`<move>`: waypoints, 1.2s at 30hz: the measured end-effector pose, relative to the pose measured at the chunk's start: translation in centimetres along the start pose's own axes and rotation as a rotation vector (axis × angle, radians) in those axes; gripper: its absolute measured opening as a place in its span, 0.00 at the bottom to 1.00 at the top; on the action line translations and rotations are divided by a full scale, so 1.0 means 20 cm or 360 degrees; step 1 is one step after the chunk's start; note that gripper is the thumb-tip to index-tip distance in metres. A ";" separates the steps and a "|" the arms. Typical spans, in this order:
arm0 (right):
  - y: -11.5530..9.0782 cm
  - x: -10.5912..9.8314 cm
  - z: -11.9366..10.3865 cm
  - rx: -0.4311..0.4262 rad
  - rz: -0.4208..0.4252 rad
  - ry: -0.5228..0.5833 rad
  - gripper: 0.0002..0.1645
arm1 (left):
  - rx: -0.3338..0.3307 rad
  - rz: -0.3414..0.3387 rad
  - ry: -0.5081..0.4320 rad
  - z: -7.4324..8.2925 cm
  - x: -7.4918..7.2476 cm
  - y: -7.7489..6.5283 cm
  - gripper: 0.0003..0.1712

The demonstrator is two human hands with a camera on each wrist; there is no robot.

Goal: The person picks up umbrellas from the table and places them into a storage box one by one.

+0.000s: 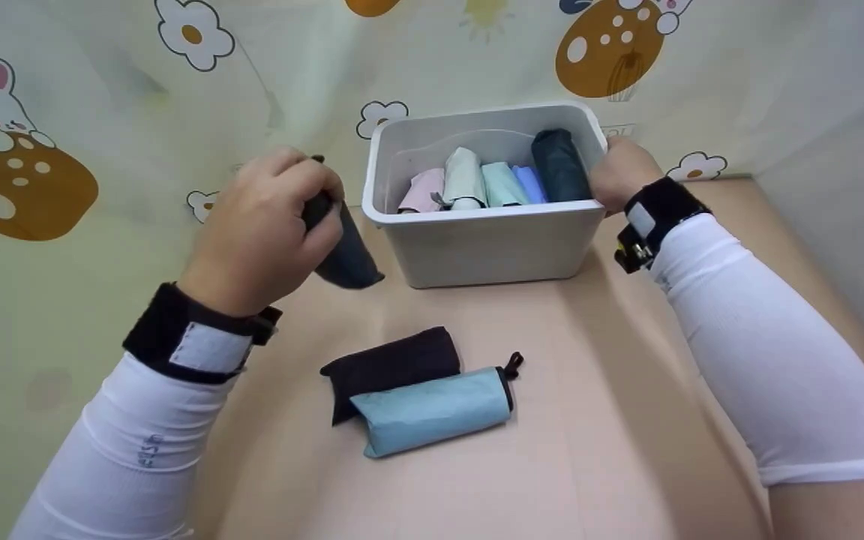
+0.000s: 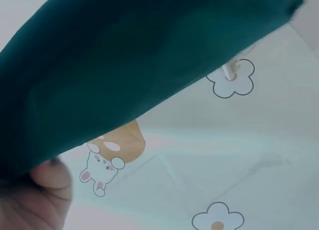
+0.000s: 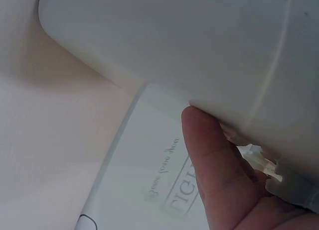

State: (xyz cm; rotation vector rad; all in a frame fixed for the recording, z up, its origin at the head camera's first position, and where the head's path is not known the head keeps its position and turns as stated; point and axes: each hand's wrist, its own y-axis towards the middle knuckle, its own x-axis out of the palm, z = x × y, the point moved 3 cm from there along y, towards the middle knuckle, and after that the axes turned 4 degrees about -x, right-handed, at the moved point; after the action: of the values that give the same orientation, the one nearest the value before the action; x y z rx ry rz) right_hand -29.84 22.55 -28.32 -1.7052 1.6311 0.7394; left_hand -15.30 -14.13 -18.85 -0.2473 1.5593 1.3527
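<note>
My left hand (image 1: 259, 225) grips a dark blue-green folded umbrella (image 1: 348, 255) in its cover, raised left of the bin. Its cover (image 2: 124, 65) fills the top of the left wrist view. At the bin's right end, my right hand (image 1: 622, 172) holds the light grey plastic bin (image 1: 488, 251) by its side below the rim. One finger (image 3: 207, 150) lies along the outer wall in the right wrist view. Below the bin, a light blue folded umbrella (image 1: 436, 411) with a black loop overlaps a black one (image 1: 398, 367) on the table.
Inside the bin stand several rolled covers: a pink one (image 1: 424, 191), a pale green one (image 1: 465, 176), a mint one (image 1: 503, 184), a blue one (image 1: 529, 184) and a dark one (image 1: 558, 165). Behind the table (image 1: 567, 465) hangs a printed backdrop (image 1: 297, 75).
</note>
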 end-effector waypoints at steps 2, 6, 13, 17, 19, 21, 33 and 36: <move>0.00 0.00 0.00 -0.0012 0.0011 -0.0031 0.30 | 0.0017 0.0100 -0.0051 0.01 0.00 0.01 0.05; 0.00 0.00 0.00 0.0017 0.0003 -0.0007 0.31 | 0.0080 0.0245 -0.0102 0.03 0.01 0.05 0.06; -0.01 0.00 0.00 0.0024 0.0005 -0.0008 0.31 | 0.0141 0.0477 -0.0170 0.05 0.05 0.13 0.07; -0.01 -0.01 0.00 0.0028 0.0002 0.0011 0.31 | 0.0104 0.0563 -0.0258 0.06 0.11 0.18 0.06; -0.01 -0.01 0.00 0.0033 -0.0005 0.0018 0.32 | 0.0111 0.0563 -0.0241 0.07 0.14 0.20 0.06; -0.01 -0.01 0.00 0.0040 -0.0010 0.0023 0.32 | 0.0131 0.0561 -0.0226 0.07 0.18 0.23 0.06; -0.02 -0.01 -0.01 0.0037 -0.0011 -0.0012 0.31 | 0.0160 0.0378 -0.0161 0.10 0.46 0.34 0.08; -0.02 0.00 -0.01 0.0041 -0.0003 0.0006 0.30 | 0.0144 0.0288 -0.0126 0.10 0.53 0.35 0.08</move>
State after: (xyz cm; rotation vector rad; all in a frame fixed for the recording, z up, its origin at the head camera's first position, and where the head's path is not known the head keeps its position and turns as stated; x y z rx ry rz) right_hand -29.47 22.47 -28.17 -1.6906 1.6346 0.7119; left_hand -24.12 -5.46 -22.38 0.0035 1.6014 1.4091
